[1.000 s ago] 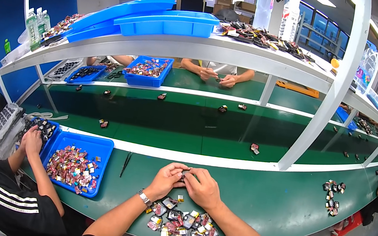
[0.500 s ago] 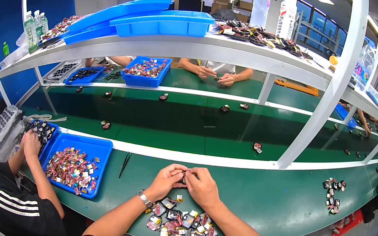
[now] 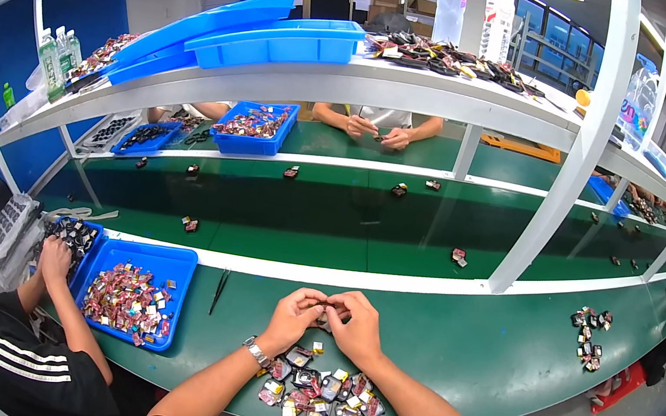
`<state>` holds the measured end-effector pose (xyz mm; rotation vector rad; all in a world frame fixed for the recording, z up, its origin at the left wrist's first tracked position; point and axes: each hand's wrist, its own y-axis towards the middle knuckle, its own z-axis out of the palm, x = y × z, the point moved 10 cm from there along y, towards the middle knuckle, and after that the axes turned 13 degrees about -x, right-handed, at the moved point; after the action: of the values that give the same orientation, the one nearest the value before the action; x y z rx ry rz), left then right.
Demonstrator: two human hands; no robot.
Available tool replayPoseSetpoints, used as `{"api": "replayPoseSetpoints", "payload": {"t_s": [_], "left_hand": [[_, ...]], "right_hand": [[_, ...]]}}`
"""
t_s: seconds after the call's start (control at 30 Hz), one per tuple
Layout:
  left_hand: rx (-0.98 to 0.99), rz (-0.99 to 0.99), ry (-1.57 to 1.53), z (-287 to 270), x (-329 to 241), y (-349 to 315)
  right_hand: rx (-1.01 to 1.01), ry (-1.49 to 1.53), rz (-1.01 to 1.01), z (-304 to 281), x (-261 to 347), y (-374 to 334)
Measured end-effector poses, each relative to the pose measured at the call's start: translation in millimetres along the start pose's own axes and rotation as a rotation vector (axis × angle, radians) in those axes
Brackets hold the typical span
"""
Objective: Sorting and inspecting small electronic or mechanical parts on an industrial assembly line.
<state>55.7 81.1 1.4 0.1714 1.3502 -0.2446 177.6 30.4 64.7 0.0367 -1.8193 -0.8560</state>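
Note:
My left hand [image 3: 297,322] and my right hand [image 3: 354,328] meet above the green bench, thumbs and fingertips pinched together on a small dark electronic part [image 3: 323,313]. Fingers cover most of that part, so its details are hidden. Just below, between my forearms, lies a pile of small electronic assemblies [image 3: 322,390] with black housings, reddish boards and yellow-and-white pieces. Black tweezers [image 3: 219,291] rest to the left of my hands.
A blue tray [image 3: 185,296] full of reddish boards stands left, beside a seated co-worker [image 3: 19,345]. More assemblies [image 3: 590,337] lie grouped at right. Past a white rail [image 3: 374,280], a dark green belt [image 3: 319,237] carries scattered parts. A white-framed shelf [image 3: 423,91] spans above.
My right hand's fingers have shifted to pinch the part level with my left hand's. Parts on the belt have drifted slightly to the right. The pile and tweezers stay put.

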Motion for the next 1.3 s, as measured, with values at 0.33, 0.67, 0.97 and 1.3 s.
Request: {"api": "replayPoseSetpoints", "payload": {"t_s": [0.33, 0.67, 0.97, 1.3], "left_hand": [[0.071, 0.023, -0.005, 3.0, -1.5, 3.0], [-0.057, 0.116, 0.040, -16.7, -14.3, 7.0], [-0.118, 0.294, 0.135, -25.5, -25.6, 6.8], [-0.125, 0.402, 0.334, -18.3, -42.5, -0.3]], "right_hand": [[-0.015, 0.028, -0.021, -4.6, 4.6, 1.7], [0.068, 0.016, -0.103, 19.6, 17.7, 19.1], [-0.018, -0.036, -0.204, 24.2, 27.4, 9.6], [-0.007, -0.030, -0.264, 23.1, 40.6, 5.9]]}}
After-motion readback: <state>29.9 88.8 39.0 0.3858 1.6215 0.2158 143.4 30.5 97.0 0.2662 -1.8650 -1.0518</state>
